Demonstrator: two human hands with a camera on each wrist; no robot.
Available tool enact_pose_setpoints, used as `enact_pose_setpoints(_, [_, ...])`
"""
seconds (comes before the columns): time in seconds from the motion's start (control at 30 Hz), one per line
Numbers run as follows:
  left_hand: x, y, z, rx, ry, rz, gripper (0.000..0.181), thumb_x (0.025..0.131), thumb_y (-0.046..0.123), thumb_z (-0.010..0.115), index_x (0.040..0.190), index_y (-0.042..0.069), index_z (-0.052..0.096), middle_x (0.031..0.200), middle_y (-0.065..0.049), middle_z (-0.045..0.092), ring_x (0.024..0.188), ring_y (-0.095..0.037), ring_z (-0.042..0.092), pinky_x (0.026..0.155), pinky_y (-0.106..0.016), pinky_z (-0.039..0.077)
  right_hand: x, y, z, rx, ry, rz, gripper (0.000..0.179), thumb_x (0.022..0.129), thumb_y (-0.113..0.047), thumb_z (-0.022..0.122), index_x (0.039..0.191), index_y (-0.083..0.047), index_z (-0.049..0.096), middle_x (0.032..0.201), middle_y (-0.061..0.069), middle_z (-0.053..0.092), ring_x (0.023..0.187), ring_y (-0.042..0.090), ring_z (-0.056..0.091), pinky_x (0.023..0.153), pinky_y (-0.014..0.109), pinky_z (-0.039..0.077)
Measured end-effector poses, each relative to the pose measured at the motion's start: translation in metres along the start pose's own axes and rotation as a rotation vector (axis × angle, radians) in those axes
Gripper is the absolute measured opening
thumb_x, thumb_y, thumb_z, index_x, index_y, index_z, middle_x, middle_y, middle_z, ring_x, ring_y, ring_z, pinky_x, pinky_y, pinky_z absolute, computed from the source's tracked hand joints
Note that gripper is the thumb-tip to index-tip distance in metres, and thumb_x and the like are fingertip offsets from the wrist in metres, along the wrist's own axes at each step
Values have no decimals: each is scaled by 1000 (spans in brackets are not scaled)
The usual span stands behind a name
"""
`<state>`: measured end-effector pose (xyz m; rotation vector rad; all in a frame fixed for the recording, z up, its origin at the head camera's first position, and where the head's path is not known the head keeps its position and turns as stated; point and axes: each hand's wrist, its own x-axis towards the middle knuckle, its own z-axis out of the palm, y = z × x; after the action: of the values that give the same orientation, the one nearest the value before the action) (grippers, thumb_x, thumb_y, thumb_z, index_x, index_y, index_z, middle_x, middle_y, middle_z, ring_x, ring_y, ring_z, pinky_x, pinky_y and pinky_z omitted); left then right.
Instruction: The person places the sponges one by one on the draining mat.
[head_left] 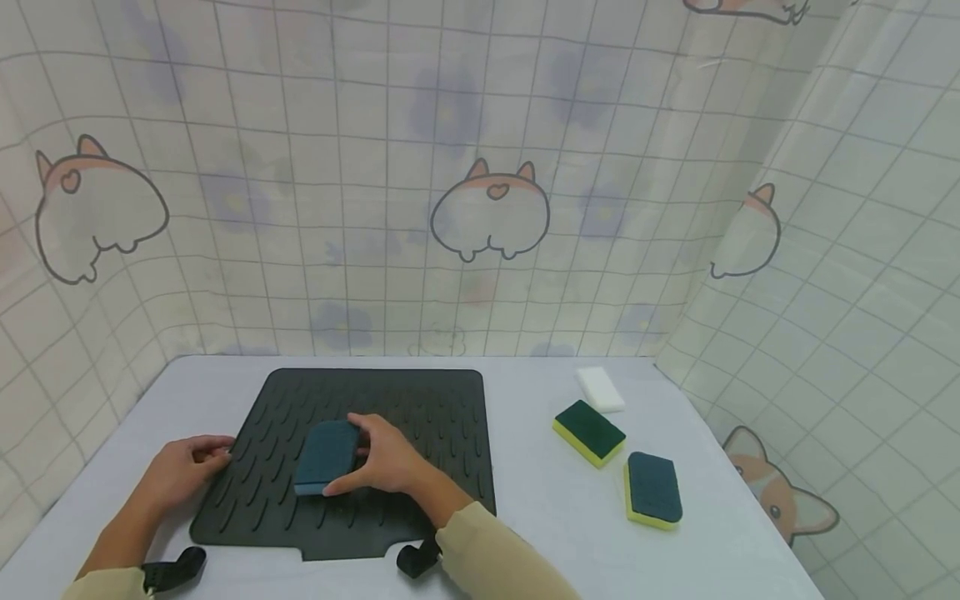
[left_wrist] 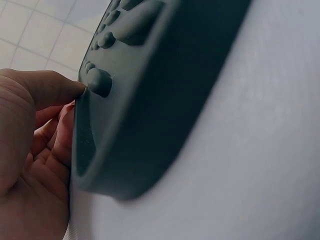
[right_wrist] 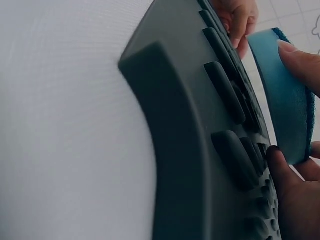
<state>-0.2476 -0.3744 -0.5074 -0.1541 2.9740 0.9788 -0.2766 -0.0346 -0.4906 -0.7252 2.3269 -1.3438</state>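
A dark drying mat (head_left: 420,400) with raised ridges lies on the white table. My right hand (head_left: 390,454) grips a blue sponge (head_left: 327,457) over the mat's middle, thumb and fingers on its sides. In the right wrist view, the sponge (right_wrist: 282,95) stands tilted close to the ridges, its dark scouring layer facing away from the mat. At the mat's left edge is my left hand (head_left: 183,471). The left wrist view shows that hand (left_wrist: 35,135) pinching the raised rim, its thumb on top and the other fingers curled at the outer side.
Right of the mat lie a white sponge (head_left: 600,389), a yellow sponge with a green scouring side (head_left: 589,432) and another yellow sponge with a dark blue-green top (head_left: 654,490). A grid-patterned curtain (head_left: 360,183) hangs behind the table and along its sides.
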Motion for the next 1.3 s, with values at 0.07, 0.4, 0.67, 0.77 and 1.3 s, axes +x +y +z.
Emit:
enact_pose_setpoints(0.07, [0, 1, 1, 0, 0, 2, 41, 99, 16, 65, 129, -12, 61, 108, -24, 70, 93, -27, 64, 77, -41, 52, 1, 0, 1, -12, 4, -1, 102, 78, -30, 91, 161, -17, 33, 156, 2, 43, 128, 12, 60, 99, 24, 51])
enact_pose_setpoints(0.4, [-2, 0, 1, -5, -4, -25, 43, 100, 18, 62, 132, -12, 59, 112, -27, 67, 98, -34, 63, 80, -48, 52, 9, -6, 10, -131, 14, -3, 104, 76, -39, 92, 160, -19, 34, 154, -1, 44, 125, 5, 55, 101, 23, 50])
enact_pose_setpoints(0.67, [-1, 1, 2, -10, 2, -24, 42, 100, 16, 61, 131, -12, 59, 108, -23, 68, 95, -29, 62, 77, -41, 51, 12, -13, 14, -240, 19, -5, 106, 75, -46, 90, 161, -21, 33, 157, -3, 43, 132, 6, 48, 109, 29, 45])
enact_pose_setpoints(0.77, [-2, 1, 2, -9, 2, -21, 41, 100, 15, 61, 131, -11, 60, 107, -21, 68, 94, -27, 61, 75, -39, 51, 13, -13, 17, -271, 20, -11, 107, 75, -47, 90, 161, -19, 32, 156, -3, 44, 133, 6, 48, 110, 29, 44])
enact_pose_setpoints(1.3, [-3, 3, 1, -18, 0, -25, 42, 100, 17, 61, 131, -12, 59, 108, -24, 67, 94, -29, 62, 75, -39, 51, 22, -19, 26, -342, 28, -28, 107, 75, -51, 88, 161, -17, 33, 159, -2, 42, 137, 8, 47, 109, 29, 45])
